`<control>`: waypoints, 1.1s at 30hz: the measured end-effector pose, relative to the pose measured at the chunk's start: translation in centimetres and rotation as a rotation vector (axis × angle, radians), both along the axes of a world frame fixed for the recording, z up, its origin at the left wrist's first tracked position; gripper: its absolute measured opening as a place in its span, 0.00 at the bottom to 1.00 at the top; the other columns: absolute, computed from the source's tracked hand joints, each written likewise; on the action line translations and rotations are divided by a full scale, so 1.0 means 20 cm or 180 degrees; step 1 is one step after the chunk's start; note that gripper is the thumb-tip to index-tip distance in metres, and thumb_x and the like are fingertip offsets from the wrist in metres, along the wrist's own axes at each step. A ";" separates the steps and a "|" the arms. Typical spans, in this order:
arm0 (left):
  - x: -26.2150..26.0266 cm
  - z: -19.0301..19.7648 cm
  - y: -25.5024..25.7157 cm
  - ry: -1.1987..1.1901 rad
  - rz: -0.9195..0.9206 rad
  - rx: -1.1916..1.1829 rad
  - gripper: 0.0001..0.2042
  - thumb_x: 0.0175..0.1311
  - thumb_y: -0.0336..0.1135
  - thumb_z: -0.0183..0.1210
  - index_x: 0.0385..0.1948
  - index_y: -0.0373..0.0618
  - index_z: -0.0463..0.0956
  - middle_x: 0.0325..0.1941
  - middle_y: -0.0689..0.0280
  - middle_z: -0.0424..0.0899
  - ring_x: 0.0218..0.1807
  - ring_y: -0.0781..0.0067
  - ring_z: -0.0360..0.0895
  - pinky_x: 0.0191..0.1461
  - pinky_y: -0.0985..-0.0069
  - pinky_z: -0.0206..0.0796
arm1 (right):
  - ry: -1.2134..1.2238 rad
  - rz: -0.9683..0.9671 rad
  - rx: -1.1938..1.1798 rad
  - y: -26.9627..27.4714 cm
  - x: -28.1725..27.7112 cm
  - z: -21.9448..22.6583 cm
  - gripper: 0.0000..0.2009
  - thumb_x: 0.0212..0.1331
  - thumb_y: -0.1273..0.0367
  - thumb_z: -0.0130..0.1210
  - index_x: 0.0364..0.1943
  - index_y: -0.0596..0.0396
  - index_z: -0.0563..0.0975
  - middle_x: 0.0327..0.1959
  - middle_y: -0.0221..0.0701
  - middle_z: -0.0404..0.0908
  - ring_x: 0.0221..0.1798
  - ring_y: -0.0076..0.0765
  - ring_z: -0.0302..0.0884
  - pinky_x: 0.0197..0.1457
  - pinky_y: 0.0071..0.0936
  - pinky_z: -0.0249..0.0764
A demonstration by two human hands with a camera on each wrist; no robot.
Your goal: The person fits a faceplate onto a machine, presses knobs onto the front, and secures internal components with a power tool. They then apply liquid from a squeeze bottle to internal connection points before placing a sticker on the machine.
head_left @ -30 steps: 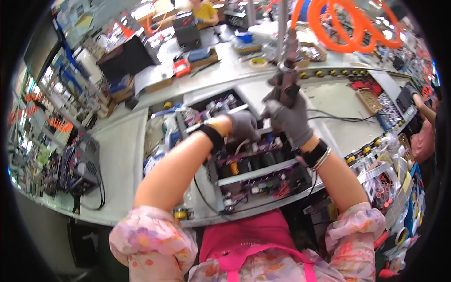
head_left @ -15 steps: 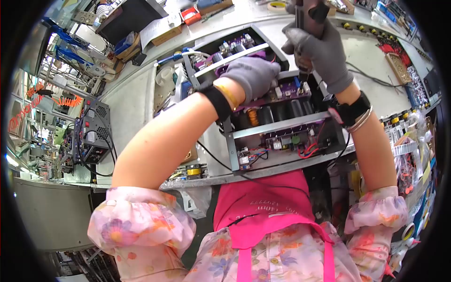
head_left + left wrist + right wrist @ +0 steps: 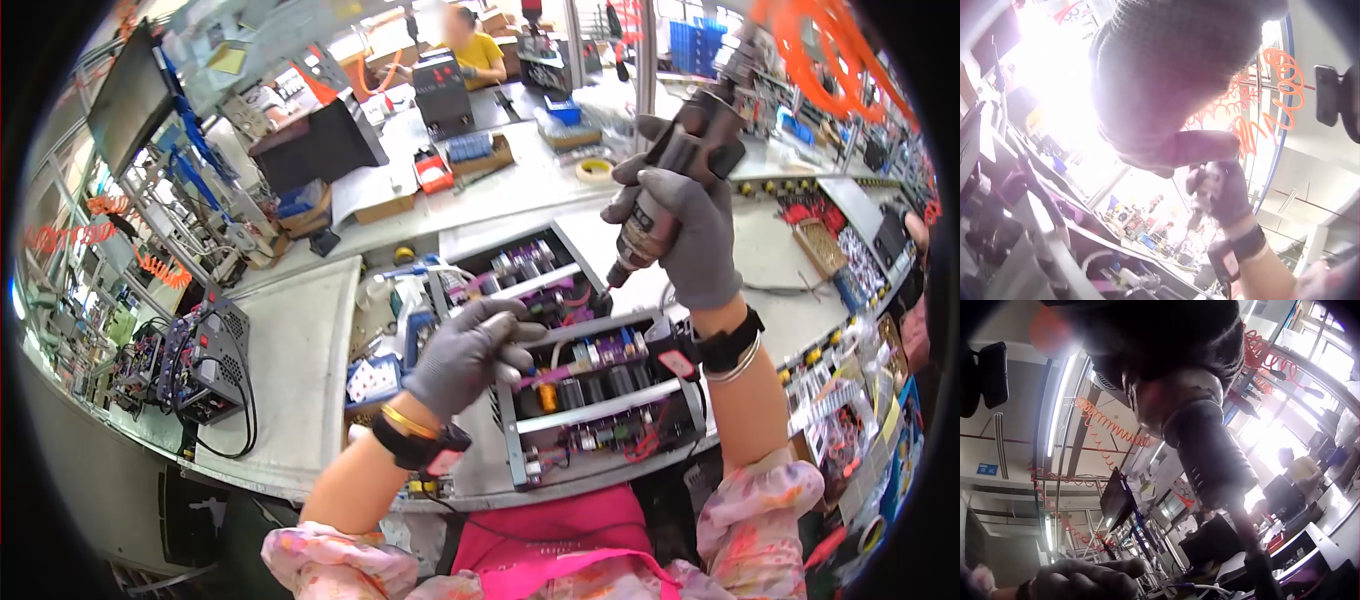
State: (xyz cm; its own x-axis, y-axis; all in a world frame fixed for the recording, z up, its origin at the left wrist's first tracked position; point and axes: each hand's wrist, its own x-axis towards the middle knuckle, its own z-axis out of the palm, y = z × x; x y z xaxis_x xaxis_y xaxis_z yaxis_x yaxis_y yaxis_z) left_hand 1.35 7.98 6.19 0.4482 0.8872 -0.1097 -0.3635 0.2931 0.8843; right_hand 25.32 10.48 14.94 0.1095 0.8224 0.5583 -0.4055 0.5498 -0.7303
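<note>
The right hand, in a grey knit glove, has its fingers curled round the dark cylindrical powered screwdriver and holds it tilted, its bit pointing down and to the left above the open grey metal chassis with purple circuit boards. The tool's upper end meets an orange coiled hose. In the right wrist view the barrel fills the frame and tapers to a thin bit, which is blurred at the tip.

The screwdriver looks rigid and fairly weighty, with much of its mass high up, so a full wrap round the middle of the barrel, as now, seems the sound hold. The hose will probably tug it upward a little. The knit glove should keep the smooth casing from slipping.

The left hand, also gloved in grey, hovers over the left part of the chassis with its fingers loosely bent. Whether the tips pinch something small I cannot tell; they lie close to a purple board and a white wire.

The chassis rests on the pale bench just in front of the person. It looks stiff at its metal rails, which are the safe places to steady it. The boards, capacitors and thin wires inside seem fragile and are better left untouched.
</note>
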 end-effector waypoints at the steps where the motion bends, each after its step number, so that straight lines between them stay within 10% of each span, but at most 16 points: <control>1: 0.03 0.01 0.01 0.0244 0.0173 -0.0077 0.12 0.71 0.38 0.48 0.46 0.39 0.70 0.36 0.54 0.84 0.24 0.74 0.81 0.19 0.83 0.72 | 0.0155 -0.0014 0.0233 0.02 -0.02 0.01 0.21 0.53 0.73 0.52 0.52 0.67 0.68 0.33 0.40 0.79 0.28 0.35 0.79 0.35 0.31 0.78; 5: 0.12 -0.05 0.10 -0.0005 0.0482 -0.0265 0.13 0.69 0.45 0.51 0.32 0.45 0.75 0.18 0.73 0.75 0.13 0.85 0.67 0.12 0.88 0.58 | 0.0853 0.0133 0.0683 0.04 -0.10 0.01 0.25 0.55 0.73 0.48 0.60 0.60 0.62 0.37 0.39 0.78 0.32 0.35 0.78 0.38 0.35 0.80; 22: 0.27 -0.12 0.20 -0.0880 -0.0080 -0.1239 0.20 0.63 0.57 0.53 0.29 0.48 0.69 0.18 0.75 0.70 0.12 0.88 0.61 0.09 0.90 0.52 | 0.1032 0.0361 0.0781 0.06 -0.09 -0.30 0.28 0.53 0.74 0.48 0.63 0.55 0.60 0.41 0.39 0.77 0.35 0.36 0.79 0.45 0.44 0.79; 25: 0.24 -0.11 0.22 -0.0972 -0.0503 -0.1588 0.19 0.63 0.60 0.51 0.29 0.53 0.69 0.16 0.80 0.57 0.13 0.90 0.53 0.10 0.89 0.44 | 0.1010 0.0918 -0.0446 0.01 -0.04 -0.35 0.21 0.55 0.75 0.49 0.55 0.58 0.66 0.37 0.34 0.76 0.34 0.27 0.76 0.38 0.30 0.76; 33: 0.27 -0.10 0.18 -0.2054 -0.0702 -0.1664 0.22 0.72 0.53 0.38 0.31 0.45 0.71 0.14 0.76 0.58 0.14 0.86 0.55 0.13 0.88 0.52 | 0.1054 0.0218 0.0189 -0.01 -0.10 -0.27 0.27 0.50 0.82 0.52 0.58 0.55 0.65 0.37 0.31 0.77 0.34 0.25 0.79 0.38 0.24 0.77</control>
State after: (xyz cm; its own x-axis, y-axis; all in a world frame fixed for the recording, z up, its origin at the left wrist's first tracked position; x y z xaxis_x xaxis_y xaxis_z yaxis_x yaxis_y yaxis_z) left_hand 6.82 11.53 4.19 0.7199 0.6789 -0.1442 -0.6357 0.7284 0.2557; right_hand 23.31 10.37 9.62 0.2386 0.8012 0.5488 -0.6527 0.5508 -0.5202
